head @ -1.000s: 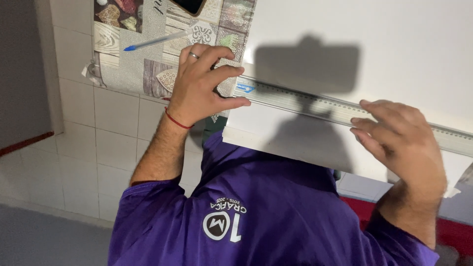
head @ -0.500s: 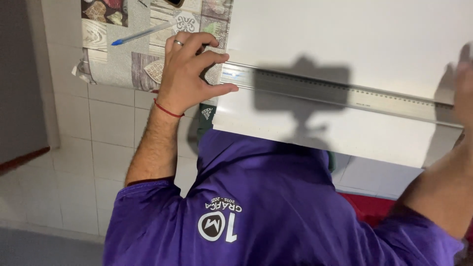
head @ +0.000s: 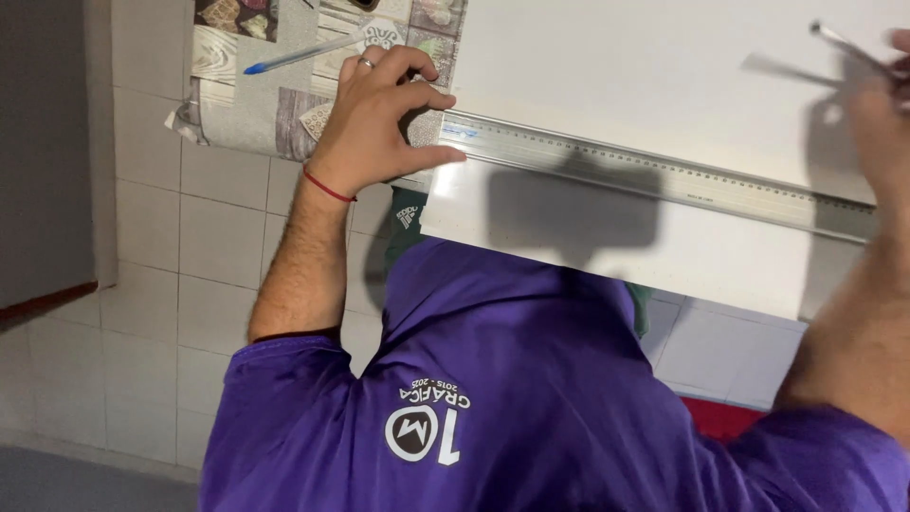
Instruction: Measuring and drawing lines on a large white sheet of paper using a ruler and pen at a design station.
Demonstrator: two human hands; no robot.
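I am pressing a long metal ruler point(head: 654, 175) down across a big white sheet point(head: 664, 85), and the ruler is running from under my left hand point(head: 374, 128) out towards my right, slanting a little away from the sheet's near edge. My left hand is spreading its fingers point(head: 417, 95) in a claw over the ruler's end, thumb stretched along the ruler's near edge, fingertips bearing down where the ruler, the sheet's corner and the table covering are meeting; it is gripping nothing, only pinning (a ring is sitting on one finger, a red cord point(head: 328, 186) round the wrist). My right hand point(head: 877, 104) is showing only partly at the far edge of the view, blurred, above the sheet and beyond the ruler's other end; it is holding a thin metal-tipped tool point(head: 839, 40) whose point is sticking out towards my left hand, though I cannot tell just how the fingers are closing on it. Beyond my left knuckles a blue pen point(head: 299, 54) is lying on the patterned table covering point(head: 237, 104), just apart from my hand. Below my forearms my purple shirt point(head: 512, 398) is filling the view, and to the outside of my left arm white floor tiles point(head: 152, 284) are showing.
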